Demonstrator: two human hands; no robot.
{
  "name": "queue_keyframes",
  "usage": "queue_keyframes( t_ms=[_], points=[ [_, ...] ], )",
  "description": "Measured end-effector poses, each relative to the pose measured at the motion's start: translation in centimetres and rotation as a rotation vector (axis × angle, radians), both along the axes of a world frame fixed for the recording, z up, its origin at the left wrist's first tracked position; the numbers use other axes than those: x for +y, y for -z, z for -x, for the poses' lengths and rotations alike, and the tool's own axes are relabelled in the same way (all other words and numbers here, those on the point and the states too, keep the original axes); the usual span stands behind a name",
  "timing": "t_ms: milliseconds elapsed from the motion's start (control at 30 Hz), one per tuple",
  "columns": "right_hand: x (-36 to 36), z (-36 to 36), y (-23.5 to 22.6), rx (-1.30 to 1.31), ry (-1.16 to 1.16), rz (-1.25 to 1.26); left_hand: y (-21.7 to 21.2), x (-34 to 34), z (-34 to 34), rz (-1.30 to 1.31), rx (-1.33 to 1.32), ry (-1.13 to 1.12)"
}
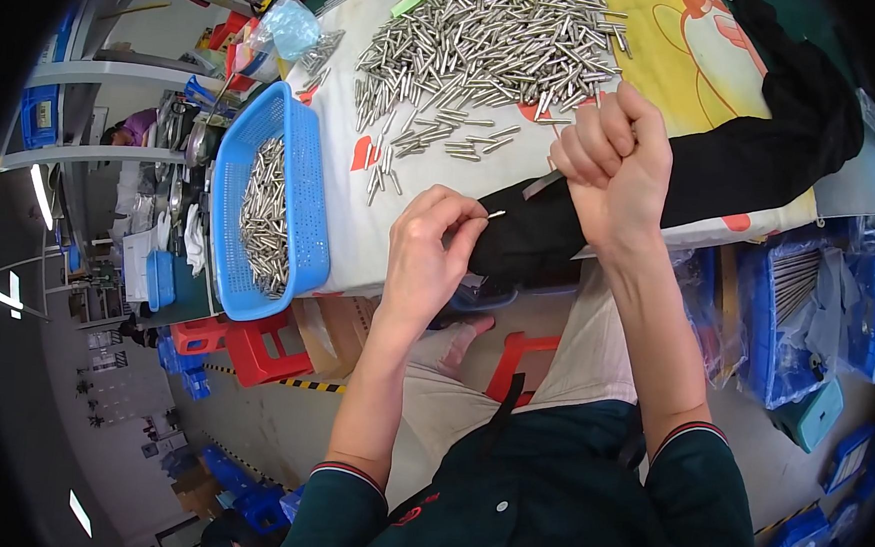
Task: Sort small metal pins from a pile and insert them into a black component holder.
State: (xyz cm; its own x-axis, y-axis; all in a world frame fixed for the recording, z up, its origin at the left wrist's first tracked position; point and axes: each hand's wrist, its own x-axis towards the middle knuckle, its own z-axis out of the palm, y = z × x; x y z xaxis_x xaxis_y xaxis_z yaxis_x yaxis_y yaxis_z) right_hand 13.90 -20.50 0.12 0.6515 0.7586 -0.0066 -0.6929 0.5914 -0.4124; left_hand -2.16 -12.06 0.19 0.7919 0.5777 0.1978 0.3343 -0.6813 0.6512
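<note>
Between thumb and fingertips, my left hand (425, 245) pinches a small shiny metal pin (497, 214), its tip pointing right over a black cloth (709, 170). My right hand (619, 174) is closed in a fist around a flat metal strip (542, 186), which sticks out toward the pin without touching it. The fist hides the rest of the strip, so its kind cannot be told. Beyond both hands, a large heap of similar metal pins (497, 42) is spread on the patterned tablecloth (335, 117), with several loose ones on its near side.
A blue perforated basket (310, 201) with more metal pins stands left of my left hand. Red stools (257, 351) and a cardboard box (339, 333) are below the table edge. Blue crates (789, 340) with rods and plastic bags sit at the right. Shelving (119, 76) rises at the left.
</note>
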Motion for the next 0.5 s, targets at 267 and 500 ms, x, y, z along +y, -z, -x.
queue_keyframes(
  t_ms=[267,500],
  points=[
    [0.3,-0.6,2.0,0.099,-0.079,-0.036,-0.1,-0.3,-0.2,0.017,-0.014,-0.03],
    [0.0,-0.4,2.1,0.088,-0.059,-0.009,-0.4,0.8,0.0,-0.181,0.081,-0.047]
  ],
)
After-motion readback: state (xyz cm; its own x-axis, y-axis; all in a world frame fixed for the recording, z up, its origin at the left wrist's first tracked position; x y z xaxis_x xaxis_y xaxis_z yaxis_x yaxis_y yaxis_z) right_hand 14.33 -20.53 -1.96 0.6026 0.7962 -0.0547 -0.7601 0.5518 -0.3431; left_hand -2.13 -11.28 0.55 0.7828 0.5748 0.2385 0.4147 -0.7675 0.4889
